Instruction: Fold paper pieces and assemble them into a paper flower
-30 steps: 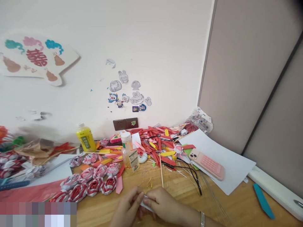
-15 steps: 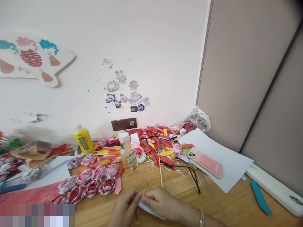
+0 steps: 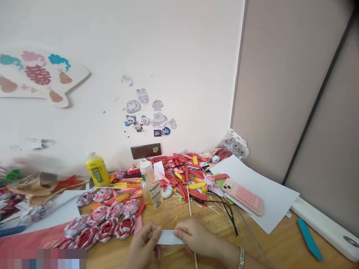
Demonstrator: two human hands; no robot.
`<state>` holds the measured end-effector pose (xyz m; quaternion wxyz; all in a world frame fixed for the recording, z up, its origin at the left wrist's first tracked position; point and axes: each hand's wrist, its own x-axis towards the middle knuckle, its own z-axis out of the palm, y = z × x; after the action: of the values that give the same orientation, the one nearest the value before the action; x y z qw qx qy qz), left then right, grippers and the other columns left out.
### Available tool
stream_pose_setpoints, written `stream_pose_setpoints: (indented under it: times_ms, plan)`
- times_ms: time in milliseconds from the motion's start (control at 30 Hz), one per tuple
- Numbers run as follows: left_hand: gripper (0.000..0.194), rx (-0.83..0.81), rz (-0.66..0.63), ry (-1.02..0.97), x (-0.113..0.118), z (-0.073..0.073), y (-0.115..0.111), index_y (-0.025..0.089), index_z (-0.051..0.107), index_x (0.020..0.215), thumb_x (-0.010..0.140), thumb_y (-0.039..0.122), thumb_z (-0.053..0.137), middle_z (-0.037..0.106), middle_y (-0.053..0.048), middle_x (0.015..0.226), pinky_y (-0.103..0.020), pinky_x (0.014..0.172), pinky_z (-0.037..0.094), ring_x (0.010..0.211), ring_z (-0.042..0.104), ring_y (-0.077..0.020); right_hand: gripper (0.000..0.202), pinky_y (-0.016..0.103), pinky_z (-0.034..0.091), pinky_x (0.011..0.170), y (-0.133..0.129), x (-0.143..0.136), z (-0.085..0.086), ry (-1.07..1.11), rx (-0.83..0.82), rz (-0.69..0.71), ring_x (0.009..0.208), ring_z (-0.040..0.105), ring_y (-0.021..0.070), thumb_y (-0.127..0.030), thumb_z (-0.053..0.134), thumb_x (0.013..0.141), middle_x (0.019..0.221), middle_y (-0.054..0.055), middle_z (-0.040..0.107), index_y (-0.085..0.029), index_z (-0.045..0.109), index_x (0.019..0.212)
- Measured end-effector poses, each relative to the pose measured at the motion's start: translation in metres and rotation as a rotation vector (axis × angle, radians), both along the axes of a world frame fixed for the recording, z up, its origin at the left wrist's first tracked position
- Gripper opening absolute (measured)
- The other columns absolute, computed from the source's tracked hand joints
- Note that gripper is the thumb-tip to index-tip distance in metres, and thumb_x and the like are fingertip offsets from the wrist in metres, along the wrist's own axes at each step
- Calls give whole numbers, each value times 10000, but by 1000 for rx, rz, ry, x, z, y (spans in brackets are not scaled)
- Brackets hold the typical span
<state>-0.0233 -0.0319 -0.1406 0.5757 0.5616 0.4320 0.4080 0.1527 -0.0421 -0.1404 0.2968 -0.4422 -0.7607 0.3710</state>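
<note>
at the near side of the desk, a white strip stretched level between the two hands. left hand pinches one end, thumb on top, fingers curled below; right hand pinches the other end much the same way. thumbs point toward each other. my reading: gripping only the ends leaves the middle span flat and in plain sight, with an even pull from both sides. height above the wood cannot be judged.

a stick lies on the wood, passing beneath the right hand; probably kept there for easy reach.

farther back, a heap of red, pink and yellow pieces lies near the wall, which seems to spare the bare wood in front for handwork. to the left, roses sit bunched, faces up, perhaps so the folds are not crushed. jar stands between roses and heap; bottle stands behind the roses, both likely set back from the elbows.

phone rests camera side up on a white sheet, well apart from the strip. teal piece alone at far right; reason not evident.
</note>
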Motion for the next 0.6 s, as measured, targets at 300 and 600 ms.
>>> stream_pose_setpoints:
  times_ms: [300,600]
  plan:
    - [442,-80,49,23,-4,-6,8,148,561,538,540,581,652,606,8,406,-224,342,423,298,530,-130,373,158,319,430,7,11,-7,187,-183,-11,444,452,77,-456,387,848,501,-44,456,-135,537,730]
    - [380,-82,93,-88,2,3,-4,140,589,520,636,499,629,597,8,432,-213,379,431,350,523,-110,443,165,317,414,11,12,-6,307,-195,-25,431,427,66,-550,397,812,547,-44,450,-135,529,733]
